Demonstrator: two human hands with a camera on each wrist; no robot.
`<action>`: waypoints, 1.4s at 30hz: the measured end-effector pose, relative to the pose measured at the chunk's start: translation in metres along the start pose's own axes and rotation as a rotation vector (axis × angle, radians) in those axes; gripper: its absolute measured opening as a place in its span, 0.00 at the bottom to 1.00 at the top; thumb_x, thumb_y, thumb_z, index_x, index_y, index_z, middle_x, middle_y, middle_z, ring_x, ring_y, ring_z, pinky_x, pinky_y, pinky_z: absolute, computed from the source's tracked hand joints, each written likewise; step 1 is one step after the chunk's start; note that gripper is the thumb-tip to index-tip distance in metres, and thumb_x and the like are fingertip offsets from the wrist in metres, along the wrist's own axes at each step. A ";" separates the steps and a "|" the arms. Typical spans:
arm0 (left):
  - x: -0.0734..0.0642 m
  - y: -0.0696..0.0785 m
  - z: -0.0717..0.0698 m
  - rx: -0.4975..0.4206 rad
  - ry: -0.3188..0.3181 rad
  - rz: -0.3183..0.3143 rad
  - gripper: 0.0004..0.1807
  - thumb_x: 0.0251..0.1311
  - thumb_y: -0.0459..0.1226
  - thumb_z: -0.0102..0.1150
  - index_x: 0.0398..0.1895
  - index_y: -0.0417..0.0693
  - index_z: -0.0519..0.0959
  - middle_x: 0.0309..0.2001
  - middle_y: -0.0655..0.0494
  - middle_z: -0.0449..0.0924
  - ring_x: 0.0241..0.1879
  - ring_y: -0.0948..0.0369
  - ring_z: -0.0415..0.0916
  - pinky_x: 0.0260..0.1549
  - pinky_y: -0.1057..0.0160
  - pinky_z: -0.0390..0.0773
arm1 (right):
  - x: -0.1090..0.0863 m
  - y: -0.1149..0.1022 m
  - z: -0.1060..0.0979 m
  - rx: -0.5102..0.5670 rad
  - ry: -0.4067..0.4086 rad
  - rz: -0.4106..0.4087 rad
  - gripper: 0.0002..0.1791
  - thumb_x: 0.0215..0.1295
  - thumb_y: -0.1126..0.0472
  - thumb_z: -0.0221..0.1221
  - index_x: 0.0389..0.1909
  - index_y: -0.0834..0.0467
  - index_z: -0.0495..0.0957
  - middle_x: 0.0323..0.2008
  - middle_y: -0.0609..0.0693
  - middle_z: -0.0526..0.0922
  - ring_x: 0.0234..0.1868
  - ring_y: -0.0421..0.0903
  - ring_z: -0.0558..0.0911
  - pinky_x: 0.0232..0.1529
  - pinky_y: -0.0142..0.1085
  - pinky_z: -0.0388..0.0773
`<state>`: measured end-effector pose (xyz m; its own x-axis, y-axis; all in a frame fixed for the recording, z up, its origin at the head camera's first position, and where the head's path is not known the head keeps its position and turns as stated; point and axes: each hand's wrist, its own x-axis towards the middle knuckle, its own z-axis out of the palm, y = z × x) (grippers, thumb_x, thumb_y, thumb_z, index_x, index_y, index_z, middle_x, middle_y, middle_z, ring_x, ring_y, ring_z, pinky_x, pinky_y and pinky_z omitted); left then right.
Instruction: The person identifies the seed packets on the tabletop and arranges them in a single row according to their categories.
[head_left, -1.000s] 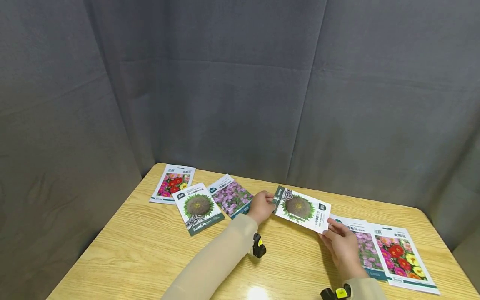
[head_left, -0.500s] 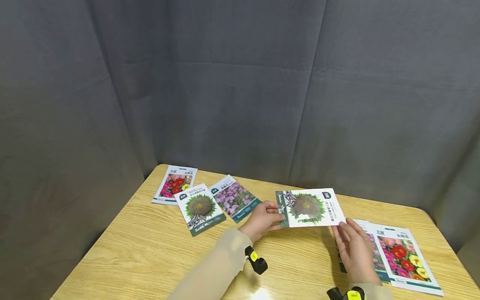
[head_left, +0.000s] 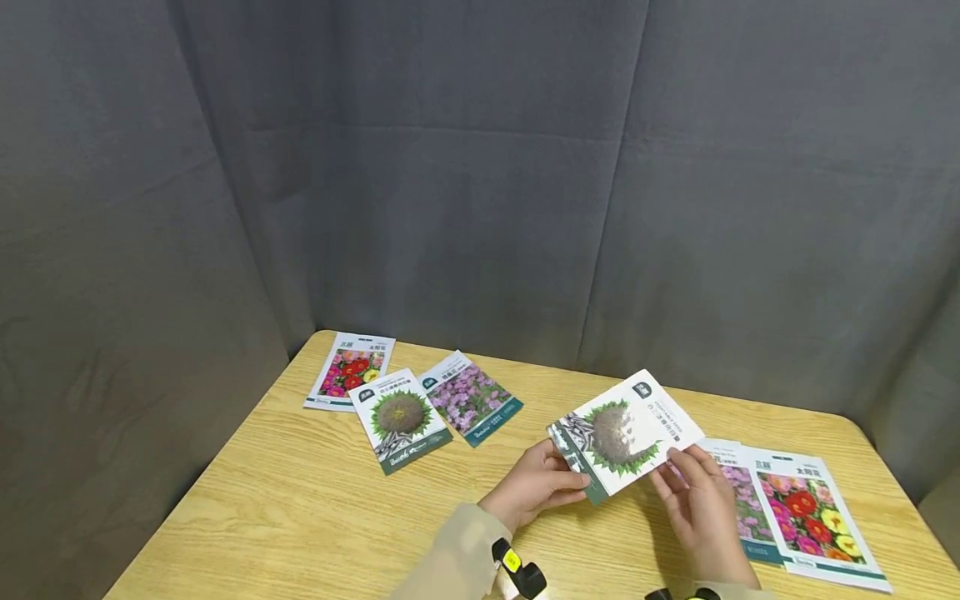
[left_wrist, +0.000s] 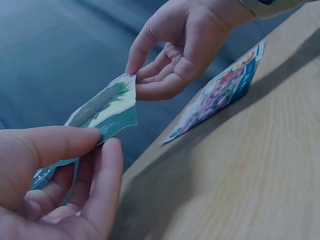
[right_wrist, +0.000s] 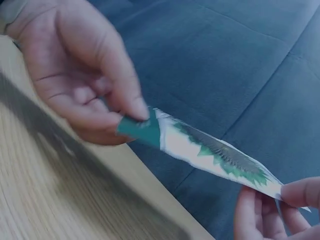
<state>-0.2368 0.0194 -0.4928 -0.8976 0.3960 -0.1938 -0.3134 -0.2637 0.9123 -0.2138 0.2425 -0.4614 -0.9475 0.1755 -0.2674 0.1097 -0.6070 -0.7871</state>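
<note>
In the head view, the held packet [head_left: 621,435], a thin glossy rectangle printed with a grey-brown sunflower head and green leaves, is tilting above the desk [head_left: 300,508], whose surface is showing pale yellow wood grain. The left hand [head_left: 534,485] is pinching its dark green end between thumb and fingers; the right hand [head_left: 699,507] is pinching a corner of its white end. Left of the held packet, three paper-like rectangles are lying flat: a purple-flower packet [head_left: 470,397] nearest, then a second sunflower packet [head_left: 401,419], then a red-flower packet [head_left: 350,371]. Right of the held packet, a mauve-flower packet [head_left: 752,510] and a mixed-flower packet [head_left: 810,517] are lying side by side, their edges meeting. Behind the held packet, a matte grey curtain [head_left: 450,225] is hanging with soft creases.

In the left wrist view, the held packet is showing at a steep slant, its thin sheet bowing slightly. The left hand's thumb is pressing its printed face while the fingers are bending underneath; beyond it, the right hand's grip is closing on the far corner.

In the right wrist view, the held packet is stretching between both pinching grips, almost edge-on, its green band blurring slightly. A soft shadow is crossing the wood beside it.
</note>
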 end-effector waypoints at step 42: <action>-0.012 -0.024 0.015 0.491 0.179 0.176 0.09 0.57 0.26 0.67 0.41 0.36 0.83 0.30 0.57 0.81 0.27 0.65 0.80 0.29 0.66 0.83 | 0.017 -0.008 -0.039 -1.071 -0.032 -0.089 0.20 0.69 0.70 0.61 0.59 0.74 0.76 0.41 0.56 0.88 0.33 0.39 0.85 0.35 0.35 0.86</action>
<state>-0.2139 0.0339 -0.5072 -0.9756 0.2156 -0.0421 -0.0105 0.1455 0.9893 -0.2187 0.2809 -0.4812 -0.9708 0.1555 -0.1824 0.2311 0.4044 -0.8849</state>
